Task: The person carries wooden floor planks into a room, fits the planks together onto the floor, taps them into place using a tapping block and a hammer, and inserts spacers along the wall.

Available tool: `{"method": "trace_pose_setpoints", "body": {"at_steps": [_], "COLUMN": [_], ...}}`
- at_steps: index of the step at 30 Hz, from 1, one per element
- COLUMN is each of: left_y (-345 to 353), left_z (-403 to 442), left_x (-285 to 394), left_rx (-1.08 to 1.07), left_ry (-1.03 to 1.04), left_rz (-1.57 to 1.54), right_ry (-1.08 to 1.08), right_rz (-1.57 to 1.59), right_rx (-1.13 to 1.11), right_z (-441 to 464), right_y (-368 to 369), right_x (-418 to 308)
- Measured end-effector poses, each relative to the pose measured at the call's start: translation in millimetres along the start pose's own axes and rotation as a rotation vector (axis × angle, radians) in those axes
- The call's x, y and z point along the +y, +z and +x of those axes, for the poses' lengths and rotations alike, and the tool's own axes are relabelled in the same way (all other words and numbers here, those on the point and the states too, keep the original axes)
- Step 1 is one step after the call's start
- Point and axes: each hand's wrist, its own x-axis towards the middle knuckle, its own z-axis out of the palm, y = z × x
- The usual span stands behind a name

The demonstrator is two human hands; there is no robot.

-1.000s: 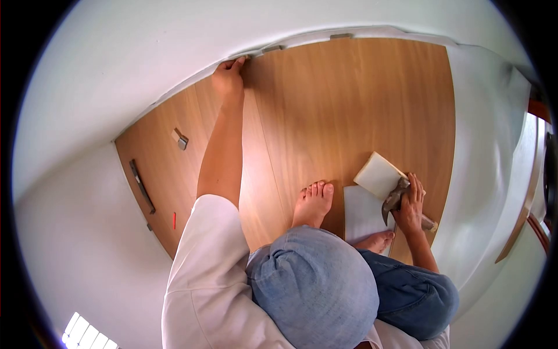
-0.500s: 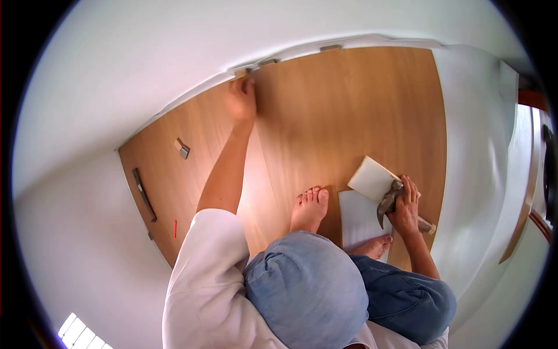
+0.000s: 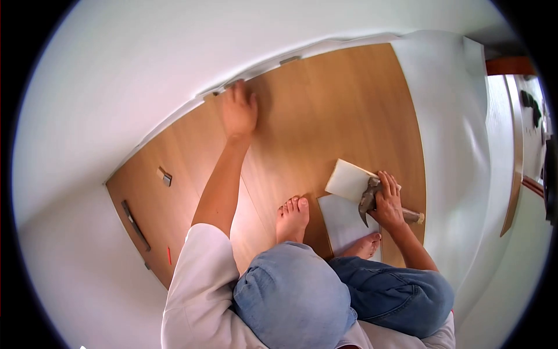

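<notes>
My left hand (image 3: 238, 113) reaches to the floor's edge at the wall, thumb apart from the stretched fingers. Its fingertips are at a small spacer block (image 3: 232, 85), which they partly cover. Slightly blurred, the hand seems to grip nothing. My right hand (image 3: 388, 203) is closed on a claw hammer (image 3: 368, 199), whose handle end sticks out to the right. Under the hammer and the fingers lies a pale rectangular board piece (image 3: 349, 179), overlapping a larger light grey board (image 3: 344, 218). Both rest on the wood-look plank floor (image 3: 325, 110).
Another spacer (image 3: 289, 60) sits at the wall edge. To the left lie a small two-toned block (image 3: 164, 176), a dark metal bar (image 3: 135, 225) and a red pencil-like stick (image 3: 169, 256). My bare foot (image 3: 292, 219) is on the planks. White sheeting (image 3: 447, 128) spreads along the right.
The view has shifted, so the floor and tools appear further left. My left hand has moved right along the wall edge, from one spacer to another. My right hand still holds the hammer.
</notes>
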Motion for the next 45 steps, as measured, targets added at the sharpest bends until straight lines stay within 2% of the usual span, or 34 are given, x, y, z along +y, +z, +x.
{"method": "trace_pose_setpoints", "body": {"at_steps": [2, 3, 5, 6, 7, 10, 12, 13, 14, 15, 16, 17, 18, 19, 20, 21, 22, 23, 24, 25, 26, 27, 28, 29, 30, 31, 32, 36, 38, 40, 43, 45], "left_y": [7.8, 11.3, 29.0, 34.5, 34.6, 37.6, 30.8, 35.0, 71.7, 92.1, 89.2, 35.6, 20.9, 20.5, 31.8, 21.5, 64.3, -8.3, -16.8, -5.7, -52.3, -69.3, -80.1, -149.7, -192.3, -241.9, -264.7, -358.3, -398.6, -417.9, -441.5, -445.5], "left_z": [0.8, 2.1, -6.5, -8.9, -12.0, -10.9, -10.5, -10.9, -19.1, -26.1, -18.3, -4.9, 5.9, 19.7, 38.9, 65.1, 106.9, 87.9, 91.5, 104.0, 91.2, 93.3, 106.2, 87.4, 77.2, 55.5, 59.6, 48.5, 38.3, 28.4, 25.7, 20.0], "left_x": [21.4, 36.5, 53.1, 63.3, 66.1, 65.3, 77.2, 81.4, 34.1, 14.7, 19.2, 77.2, 96.1, 92.2, 71.8, 109.0, 36.3, 136.2, 121.2, 77.5, 105.8, 99.5, 72.5, 111.6, 111.3, 151.6, 147.3, 246.4, 303.7, 348.4, 409.3, 440.3], "left_rx": [-0.138, -0.21, -0.206, -0.206, -0.323, -0.377, -0.517, -0.713, -0.544, -0.502, -0.549, -0.782, -0.865, -0.952, -1.056, -1.405, -1.618, -1.683, -1.656, -1.472, -1.423, -1.509, -1.756, -1.772, -1.718, -1.704, -1.789, -1.834, -1.867, -1.855, -1.906, -1.927], "left_ry": [0.339, 0.429, 0.521, 0.605, 0.542, 0.517, 0.366, 0.204, 0.422, 0.472, 0.512, 0.315, 0.399, 0.513, 0.52, 0.341, 0.844, 0.146, 0.03, 0.488, 0.741, 0.768, 0.189, 0.297, -0.188, -0.182, -0.138, -0.118, -0.046, 0.016, 0.252, 0.383], "left_rz": [-0.003, -0.001, 0.009, 0.028, 0.039, 0.086, 0.081, 0.172, 0.078, -0.097, 0.002, 0.074, 0.254, 0.295, 0.36, 0.73, 0.568, 0.571, 0.376, 0.402, 0.415, 0.263, 0.142, 0.349, 0.228, 0.321, 0.347, 0.487, 0.373, 0.359, 0.286, 0.225], "right_ry": [-0.012, -0.003, -0.108, -0.084, -0.078, -0.025, 0.073, 0.069, 0.098, 0.038, -0.037, -0.05, -0.03, -0.004, 0.017, 0.09, 0.195, 0.346, 0.481, 0.623, 0.74, 0.787, 0.941, 1.085, 1.128, 1.264, 1.392, 1.679, 1.787, 1.899, 2.056, 2.178], "right_rz": [0.001, -0.004, -0.073, -0.077, -0.057, -0.031, -0.039, 0.113, 0.252, 0.209, -0.022, 0.041, 0.056, 0.118, 0.196, 0.191, 0.154, 0.205, 0.312, 0.361, 0.385, 0.399, 0.482, 0.567, 0.576, 0.642, 0.705, 0.766, 0.866, 0.896, 0.987, 1.1], "right_rx": [-0.004, 0.006, 0.129, 0.139, 0.119, 0.107, 0.134, 0.108, 0.119, 0.208, 0.076, 0.086, 0.207, 0.213, 0.066, 0.063, 0.17, 0.209, 0.123, 0.145, 0.176, 0.205, 0.3, 0.401, 0.44, 0.49, 0.539, 0.489, 0.436, 0.398, 0.539, 0.541], "right_z": [1.5, 2.7, 0.8, -3.3, -6.0, -10.1, -11.6, -8.5, -6.4, -7.0, -10.8, -11.8, -11.1, -9.9, -12.4, -15.1, -19.4, -27.4, -43.7, -66.1, -92.1, -106.7, -119.6, -137.5, -163.2, -195.1, -224.4, -320.1, -365.8, -393.8, -414.3, -411.1], "right_y": [-3.0, -5.3, -10.9, -10.5, -4.4, 39.5, 50.2, 42.4, 32.1, 39.9, 34.7, 22.4, 15.5, 12.3, 9.5, 10.4, 12.9, 7.1, -23.4, -55.0, -81.3, -93.7, -108.1, -122.1, -139.5, -152.1, -166.6, -190.8, -213.3, -216.1, -218.6, -215.8], "right_x": [-1.1, -2.9, -5.5, -2.3, 2.2, 27.2, 32.5, 25.3, 22.4, 24.5, 28.0, 28.1, 27.1, 28.5, 31.8, 32.9, 33.2, 31.5, 26.0, 15.1, 10.6, 10.0, -3.8, -19.8, -32.5, -40.9, -56.8, -130.8, -189.4, -249.2, -351.8, -413.4]}}
